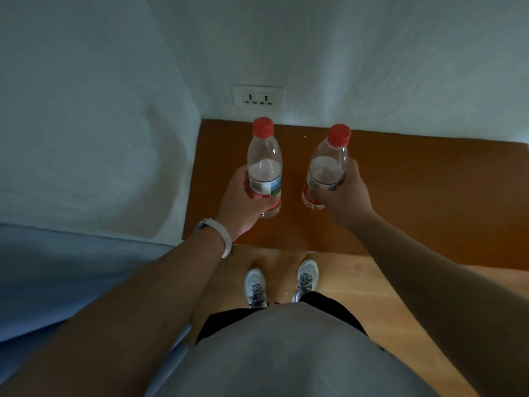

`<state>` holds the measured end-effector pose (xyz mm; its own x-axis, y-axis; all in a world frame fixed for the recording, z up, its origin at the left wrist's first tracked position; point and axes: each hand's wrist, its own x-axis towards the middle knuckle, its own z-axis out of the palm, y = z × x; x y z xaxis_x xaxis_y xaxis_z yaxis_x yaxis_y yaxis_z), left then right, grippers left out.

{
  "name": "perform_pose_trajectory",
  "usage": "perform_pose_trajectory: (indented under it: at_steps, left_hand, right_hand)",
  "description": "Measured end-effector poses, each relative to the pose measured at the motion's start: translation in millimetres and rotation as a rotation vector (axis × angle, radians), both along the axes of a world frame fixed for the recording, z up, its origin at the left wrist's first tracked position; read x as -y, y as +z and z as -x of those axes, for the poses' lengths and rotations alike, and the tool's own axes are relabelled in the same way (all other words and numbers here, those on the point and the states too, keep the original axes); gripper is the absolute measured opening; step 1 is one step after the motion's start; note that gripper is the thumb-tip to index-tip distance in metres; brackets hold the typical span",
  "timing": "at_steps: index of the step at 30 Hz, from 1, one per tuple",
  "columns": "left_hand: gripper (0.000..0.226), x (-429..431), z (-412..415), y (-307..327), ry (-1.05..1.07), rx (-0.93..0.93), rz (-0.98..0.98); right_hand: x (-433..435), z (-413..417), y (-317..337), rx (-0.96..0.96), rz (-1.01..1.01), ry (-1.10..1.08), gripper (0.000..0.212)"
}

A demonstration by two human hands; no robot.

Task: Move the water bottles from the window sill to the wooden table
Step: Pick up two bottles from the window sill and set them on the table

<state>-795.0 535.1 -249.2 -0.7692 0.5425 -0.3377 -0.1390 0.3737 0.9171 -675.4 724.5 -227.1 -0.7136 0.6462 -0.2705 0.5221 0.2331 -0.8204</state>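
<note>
Two clear water bottles with red caps and red-and-white labels stand upright over the dark brown wooden table [429,196]. My left hand [240,202] is wrapped around the label of the left bottle [264,161]. My right hand [346,193] grips the lower half of the right bottle [329,164]. Both bottles are partly filled with water. Their bases are at or just above the tabletop; I cannot tell whether they touch it. A white band sits on my left wrist.
The table stands in a corner against white walls, with a double wall socket [257,97] just above its back edge. A pale blue surface [71,282] lies at the left. My feet in white shoes [282,282] stand on a light wooden floor before the table.
</note>
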Motion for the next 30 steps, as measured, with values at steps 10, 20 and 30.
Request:
perform_pose_trajectory:
  at_steps: [10, 20, 30]
  left_hand:
    - [0.076, -9, 6, -24, 0.089, -0.206, 0.128]
    - [0.073, 0, 4, -30, 0.024, -0.17, 0.184]
    - [0.063, 24, -7, -18, -0.072, -0.126, 0.206]
  right_hand:
    - [-5, 19, -27, -0.026, 0.043, 0.046, 0.076]
    - [-4, 16, -31, -0.012, 0.007, 0.1, 0.08]
    - [5, -5, -29, 0.153, -0.025, 0.118, 0.08]
